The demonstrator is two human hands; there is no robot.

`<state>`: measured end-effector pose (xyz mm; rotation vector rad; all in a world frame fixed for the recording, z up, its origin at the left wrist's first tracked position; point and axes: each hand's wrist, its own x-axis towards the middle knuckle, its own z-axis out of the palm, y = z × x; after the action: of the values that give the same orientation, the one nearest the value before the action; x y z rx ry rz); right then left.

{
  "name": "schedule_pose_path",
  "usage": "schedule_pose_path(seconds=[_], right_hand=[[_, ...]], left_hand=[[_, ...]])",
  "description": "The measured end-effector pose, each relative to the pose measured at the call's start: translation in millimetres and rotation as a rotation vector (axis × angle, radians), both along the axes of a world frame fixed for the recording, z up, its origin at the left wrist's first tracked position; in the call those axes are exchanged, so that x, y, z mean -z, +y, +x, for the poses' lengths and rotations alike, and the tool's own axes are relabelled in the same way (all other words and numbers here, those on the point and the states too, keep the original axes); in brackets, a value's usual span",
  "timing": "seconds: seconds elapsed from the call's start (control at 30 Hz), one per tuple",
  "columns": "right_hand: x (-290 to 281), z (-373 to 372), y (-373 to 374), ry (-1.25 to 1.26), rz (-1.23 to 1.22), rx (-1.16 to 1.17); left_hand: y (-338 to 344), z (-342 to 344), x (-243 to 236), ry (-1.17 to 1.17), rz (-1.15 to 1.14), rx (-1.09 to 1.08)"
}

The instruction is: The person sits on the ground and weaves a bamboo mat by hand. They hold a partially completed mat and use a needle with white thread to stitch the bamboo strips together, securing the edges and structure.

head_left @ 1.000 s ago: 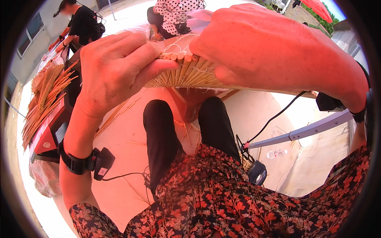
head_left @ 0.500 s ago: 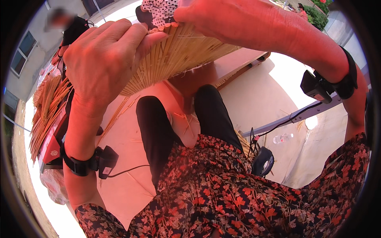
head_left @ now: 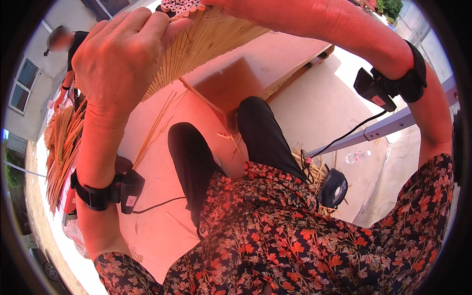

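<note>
A fan-like mat of thin straw-coloured sticks (head_left: 209, 42) is raised up ahead of me, its stick ends showing along the upper edge. My left hand (head_left: 120, 54) is closed on its left side, knuckles up and thumb lying along the top edge. The fingertips are hidden behind the sticks. At the top of the picture my right hand (head_left: 250, 10) grips the same upper edge farther right; most of its fingers are cut off by the picture's rim. Each forearm wears a black strap carrying a small black device.
Beyond my knees stands a low brown table (head_left: 275, 59). Loose sticks (head_left: 155, 130) lie on the floor, and a thick stick bundle (head_left: 63, 147) rests at left. A metal rail (head_left: 364, 135), clear plastic bottle (head_left: 358, 156) and black object (head_left: 333, 188) are at right. Another person (head_left: 76, 46) is far left.
Both hands and the mat sit slightly higher and farther left in the picture. More of the low table shows below the mat. Both hands keep their hold.
</note>
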<state>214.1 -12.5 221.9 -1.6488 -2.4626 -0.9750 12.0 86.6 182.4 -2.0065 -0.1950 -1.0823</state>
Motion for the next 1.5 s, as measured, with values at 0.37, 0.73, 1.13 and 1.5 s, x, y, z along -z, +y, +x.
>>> schedule_pose_path(seconds=[0.37, 0.73, 1.13, 1.5], right_hand=[[150.7, -28.1, -86.3, 0.447, 0.201, -0.171], [259.2, -98.8, -107.3, 2.583, -0.348, 0.087], [242.5, -103.5, -91.9, 2.206, -0.326, -0.025], [271.5, -78.2, -124.2, 1.66, -0.51, -0.086]], left_hand=[[-89.9, -20.0, 114.3, 0.32, -0.58, -0.229], [-124.9, -52.1, 156.0, 0.328, -0.688, -0.154], [-119.2, -59.9, 132.5, 0.297, -0.697, -0.163], [-113.3, -59.0, 130.1, 0.236, -0.686, -0.14]])
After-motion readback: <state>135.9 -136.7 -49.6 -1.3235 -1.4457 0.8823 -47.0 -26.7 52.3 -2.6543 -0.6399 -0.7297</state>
